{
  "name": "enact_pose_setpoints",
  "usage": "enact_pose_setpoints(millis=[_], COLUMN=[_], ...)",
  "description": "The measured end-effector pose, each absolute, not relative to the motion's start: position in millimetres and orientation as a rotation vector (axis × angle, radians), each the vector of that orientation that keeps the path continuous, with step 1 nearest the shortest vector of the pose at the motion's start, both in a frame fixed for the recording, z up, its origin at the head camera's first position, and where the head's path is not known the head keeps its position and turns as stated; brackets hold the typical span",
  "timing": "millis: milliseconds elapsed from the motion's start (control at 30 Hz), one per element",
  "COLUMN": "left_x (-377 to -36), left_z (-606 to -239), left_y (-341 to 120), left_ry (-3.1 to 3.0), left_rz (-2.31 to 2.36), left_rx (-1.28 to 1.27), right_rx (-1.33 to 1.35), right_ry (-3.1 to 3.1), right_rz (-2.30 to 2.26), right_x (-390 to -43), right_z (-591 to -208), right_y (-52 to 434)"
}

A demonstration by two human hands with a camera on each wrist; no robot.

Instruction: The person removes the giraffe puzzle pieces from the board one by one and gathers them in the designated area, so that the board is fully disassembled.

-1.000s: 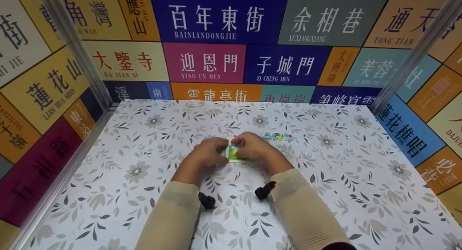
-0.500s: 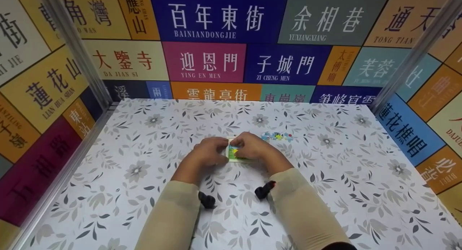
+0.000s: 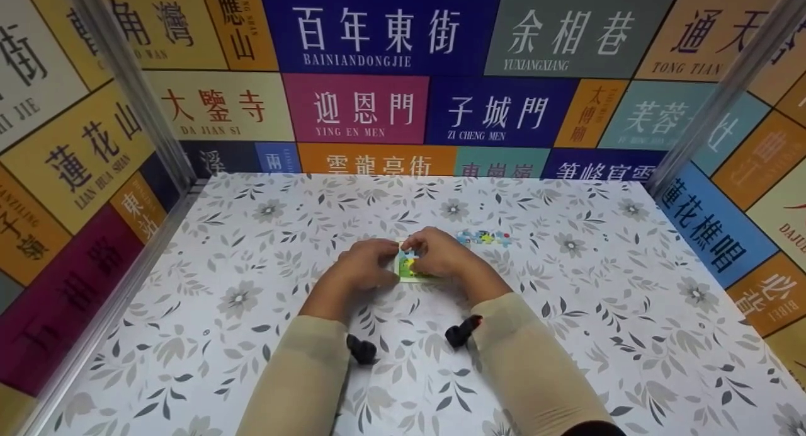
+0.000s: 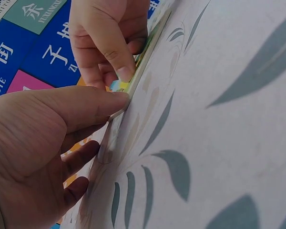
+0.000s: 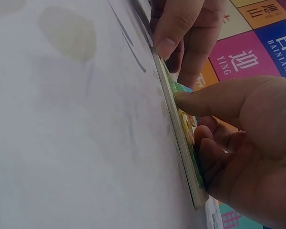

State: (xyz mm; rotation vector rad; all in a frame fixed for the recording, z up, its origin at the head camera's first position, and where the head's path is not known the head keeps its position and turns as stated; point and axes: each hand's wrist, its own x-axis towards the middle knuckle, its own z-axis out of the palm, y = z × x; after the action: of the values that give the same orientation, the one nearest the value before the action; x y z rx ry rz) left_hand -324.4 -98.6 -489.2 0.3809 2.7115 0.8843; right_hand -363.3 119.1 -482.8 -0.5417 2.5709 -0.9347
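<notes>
Head view shows both hands meeting at the middle of the bench (image 3: pixel 567 335), over a small flat puzzle board (image 3: pixel 408 271) with a green and yellow picture on it. The left hand (image 3: pixel 364 267) steadies the board's left edge; in the left wrist view its thumb lies along that edge and the other fingers curl loosely beside it on the bench. The right hand (image 3: pixel 441 254) covers the board's right and far side. In the right wrist view its thumb tip (image 5: pixel 183 98) presses down on a small coloured piece (image 5: pixel 183 88) at the board's face, while the other fingers curl at the near edge. So both grips are narrow: the left pinned to the board's rim, the right pressing the piece down.

A few loose pieces (image 3: pixel 483 238) lie just beyond the right hand, apart from the board.

Risks, as I judge them: the board is thin and lies on a smooth patterned cover, so a push from the right thumb that is not straight down could slide it towards the left hand or tip its far edge up. If the piece is not squared with its slot, pressing harder may bend it or pop neighbouring pieces out. The right wrist is close to the loose pieces and could sweep them away when it shifts.
</notes>
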Motion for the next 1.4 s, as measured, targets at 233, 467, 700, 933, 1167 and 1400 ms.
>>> enact_pose_setpoints(millis=[233, 467, 700, 933, 1167, 1400], left_x=[-323.8, -322.7, -322.3, -320.7, -319.9, -319.4], left_z=[-489.9, -488.2, -486.3, -486.2, -487.8, -486.7], left_y=[-97.3, -96.2, -95.8, -95.5, -95.2, -95.4], left_ry=[2.713, 2.704, 2.674, 2.668, 2.664, 2.671], left_rz=[0.895, 0.900, 0.941, 0.957, 0.975, 0.978], left_rx=[0.384, 0.347, 0.293, 0.247, 0.233, 0.256], right_rx=[-0.534, -0.495, -0.472, -0.374, -0.294, -0.263], right_ry=[2.604, 2.593, 2.575, 2.598, 2.643, 2.614], right_rz=[-0.923, -0.937, -1.025, -1.101, -1.132, -1.173], right_x=[-361.2, -360.2, -364.3, -370.1, -371.9, -373.0], right_z=[-482.4, -478.8, -468.7, -465.5, -468.8, -473.9], right_y=[120.2, 123.6, 140.3, 189.1, 235.3, 246.6])
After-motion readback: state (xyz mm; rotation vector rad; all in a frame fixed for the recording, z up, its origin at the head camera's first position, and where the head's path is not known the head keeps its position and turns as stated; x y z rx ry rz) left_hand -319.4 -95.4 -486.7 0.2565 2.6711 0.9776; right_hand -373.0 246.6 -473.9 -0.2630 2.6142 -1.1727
